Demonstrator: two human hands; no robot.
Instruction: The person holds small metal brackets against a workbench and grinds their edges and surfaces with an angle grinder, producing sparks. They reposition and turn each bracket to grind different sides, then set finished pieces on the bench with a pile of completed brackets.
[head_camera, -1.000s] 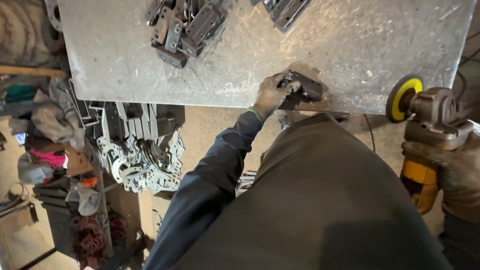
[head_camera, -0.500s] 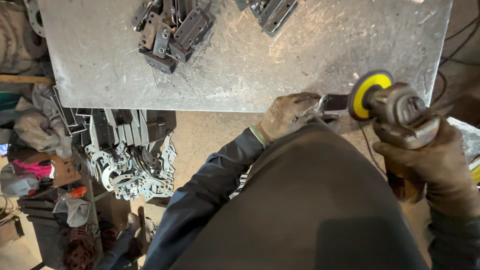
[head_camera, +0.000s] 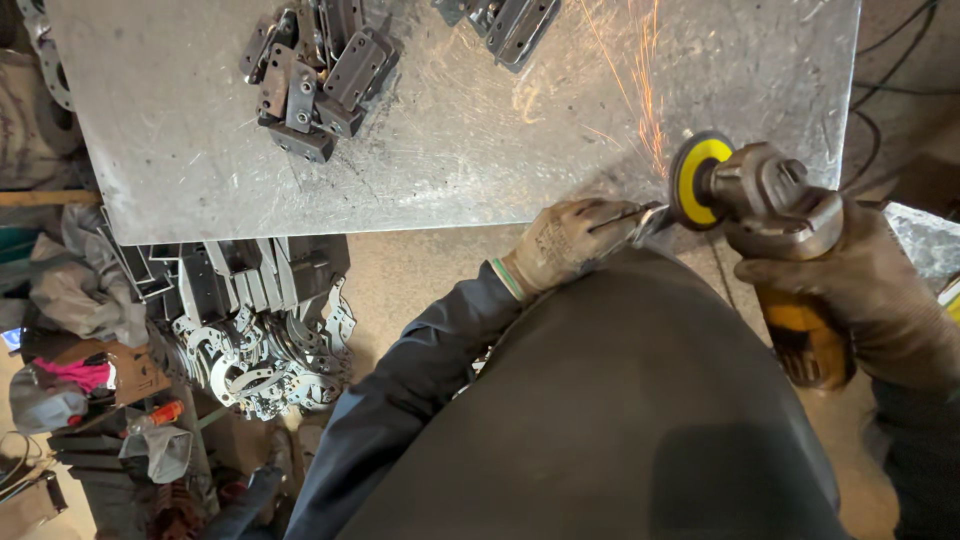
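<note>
My gloved left hand (head_camera: 565, 245) clamps the small stiff steel bracket (head_camera: 640, 218) by its near end, right hand (head_camera: 870, 295) wrapped around the heavy angle grinder (head_camera: 770, 215), sparks flying.

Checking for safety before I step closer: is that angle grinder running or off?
Running: sparks fly across the metal table from the angle grinder disc against the small metal piece.

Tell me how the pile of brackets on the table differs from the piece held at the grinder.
The pile of brackets lies loose and untouched far up the metal table; the held piece sits at the table's near edge, gripped by the gloved left hand. The pile is many pieces; the held piece is one, throwing sparks against the grinder. Both look like dark metal.
</note>
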